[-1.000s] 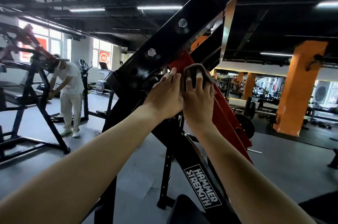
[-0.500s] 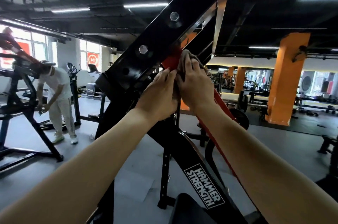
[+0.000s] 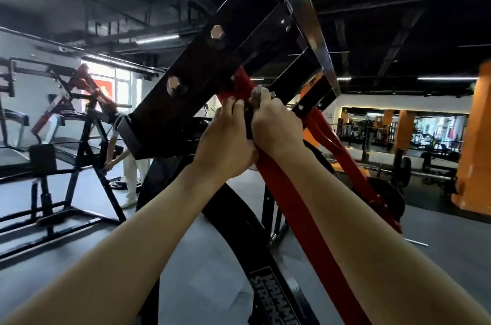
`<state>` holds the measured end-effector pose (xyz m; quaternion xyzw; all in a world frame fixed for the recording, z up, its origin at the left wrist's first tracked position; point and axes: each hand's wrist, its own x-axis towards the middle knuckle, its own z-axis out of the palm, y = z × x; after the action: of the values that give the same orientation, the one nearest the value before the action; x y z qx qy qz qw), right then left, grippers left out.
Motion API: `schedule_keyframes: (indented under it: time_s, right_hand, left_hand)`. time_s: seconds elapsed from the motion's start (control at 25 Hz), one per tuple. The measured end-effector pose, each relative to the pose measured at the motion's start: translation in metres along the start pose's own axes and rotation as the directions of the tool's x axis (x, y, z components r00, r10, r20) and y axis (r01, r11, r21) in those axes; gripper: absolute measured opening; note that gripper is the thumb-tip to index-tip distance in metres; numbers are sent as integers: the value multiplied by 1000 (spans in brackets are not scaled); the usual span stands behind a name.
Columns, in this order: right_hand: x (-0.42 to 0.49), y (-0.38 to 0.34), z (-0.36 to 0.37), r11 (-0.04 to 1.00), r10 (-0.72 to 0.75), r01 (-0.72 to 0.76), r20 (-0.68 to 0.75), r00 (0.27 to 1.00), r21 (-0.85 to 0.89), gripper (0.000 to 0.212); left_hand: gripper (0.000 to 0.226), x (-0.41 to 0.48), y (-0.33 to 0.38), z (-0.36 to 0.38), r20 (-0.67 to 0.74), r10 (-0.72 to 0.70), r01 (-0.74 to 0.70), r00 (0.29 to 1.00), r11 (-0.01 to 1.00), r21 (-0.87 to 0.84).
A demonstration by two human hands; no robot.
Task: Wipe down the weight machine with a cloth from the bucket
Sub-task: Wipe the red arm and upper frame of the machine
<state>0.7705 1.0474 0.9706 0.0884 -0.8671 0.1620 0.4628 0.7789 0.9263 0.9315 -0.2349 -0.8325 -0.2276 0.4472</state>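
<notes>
The weight machine has a thick black beam [image 3: 202,85] with two bolts and a red lever arm [image 3: 289,197] slanting down to the right. Both my hands are raised to the top of the red arm, side by side. My right hand [image 3: 273,122] grips a small grey-brown cloth [image 3: 256,93], whose edge shows above my fingers against the red arm near the black beam. My left hand [image 3: 225,138] has its fingers curled onto the red arm right beside the cloth. No bucket is in view.
A black frame piece marked with white lettering [image 3: 276,290] runs below my arms. Another machine [image 3: 66,144] stands at the left, with a person in white [image 3: 130,176] partly hidden behind the beam. Orange pillars [image 3: 475,138] and plate-loaded equipment fill the right.
Both hands have slid up the red arm toward the black beam, taking the cloth with them. Less of the cloth shows now. The view has tilted upward and closer.
</notes>
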Motion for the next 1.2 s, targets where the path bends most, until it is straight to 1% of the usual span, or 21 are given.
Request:
schedule_keyframes:
  time_s: [0.04,0.12,0.2,0.28,0.36,0.44,0.48,0.56,0.64,0.76,0.88,1.0,1.12,1.2]
  right_hand:
    - [10,-5,-2,997,5,-9,53,999,77,45]
    - [32,-13,-4,976,-9,-24,153,988,215,53]
    - [39,-12,-3,953,-19,-41,193,981,302,58]
    - [23,-4,0,955,-35,-15,163,986,295,55]
    - [4,4,3,981,-26,12,72,997,194,54]
    - [5,3,1,990,-32,26,37,999,139,56]
    - [14,-1,0,989,-34,23,69,997,148,56]
    - [39,-11,-2,974,-57,16,177,982,226,62]
    - [50,-16,-3,959,-79,18,206,975,282,68]
    - [29,-7,6,979,-92,69,117,989,192,62]
    - [14,4,10,989,-127,124,31,991,84,57]
    - [32,-4,11,991,-137,137,24,990,9,63]
    - [28,-10,14,988,-154,154,18,988,9,69]
    - [7,-4,18,973,-207,205,-8,978,-107,69]
  left_hand:
    - [68,1,-1,-1,-3,-8,8,1000,1000,-3]
    - [59,5,-2,-5,-7,-40,40,999,999,-21]
    - [54,7,-2,-10,13,-74,75,997,996,-40]
    - [56,7,0,-11,28,-94,95,995,994,-54]
    - [62,5,4,-9,35,-115,116,993,992,-43]
    - [64,3,6,-6,44,-112,113,993,993,-32]
    - [60,3,5,-6,43,-104,105,994,994,-36]
    - [55,2,5,-10,40,-95,97,995,994,-43]
    - [57,1,5,-13,57,-98,101,993,994,-46]
    - [63,-1,5,-13,70,-83,88,994,993,-79]
    - [71,-2,4,-11,70,-75,80,995,994,-75]
    - [79,-3,3,-12,95,-70,76,993,995,-68]
    - [83,-3,1,-14,122,-67,78,990,994,-83]
    - [82,-7,-1,-15,116,-62,72,991,994,-86]
